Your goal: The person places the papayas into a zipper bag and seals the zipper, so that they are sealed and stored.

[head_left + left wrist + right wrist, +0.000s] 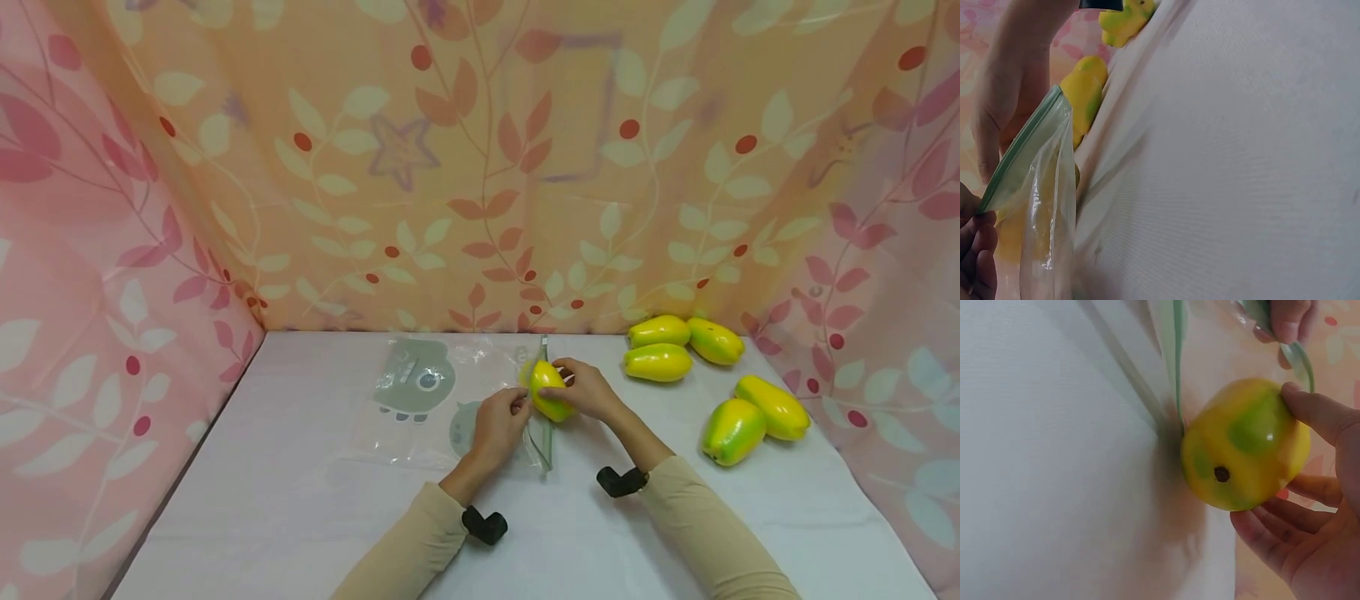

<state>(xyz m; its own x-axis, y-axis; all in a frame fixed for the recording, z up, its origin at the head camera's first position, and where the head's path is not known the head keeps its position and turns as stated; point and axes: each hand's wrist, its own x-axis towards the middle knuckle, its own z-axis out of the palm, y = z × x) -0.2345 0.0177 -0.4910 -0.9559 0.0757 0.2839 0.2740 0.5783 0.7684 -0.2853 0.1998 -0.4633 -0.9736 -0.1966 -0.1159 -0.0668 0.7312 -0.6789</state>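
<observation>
A clear zip bag (480, 367) with grey-green animal prints lies flat on the table, its green-edged mouth toward the right. My left hand (498, 429) pinches the edge of that mouth between thumb and fingers, and the left wrist view shows the green zip strip (1021, 147) lifted and the plastic spread. In my right hand (591, 390) is a glossy yellow-green papaya (1244, 444), gripped with the thumb on one side and fingers on the other. The papaya sits at the bag's mouth, its far end between the green strips and its dark stem spot facing the right wrist camera.
On the right of the white table (262, 500), three papayas (658, 363) lie grouped near the back edge. Two more papayas (735, 432) lie closer to the front. Patterned curtains (480, 167) hang behind and at both sides.
</observation>
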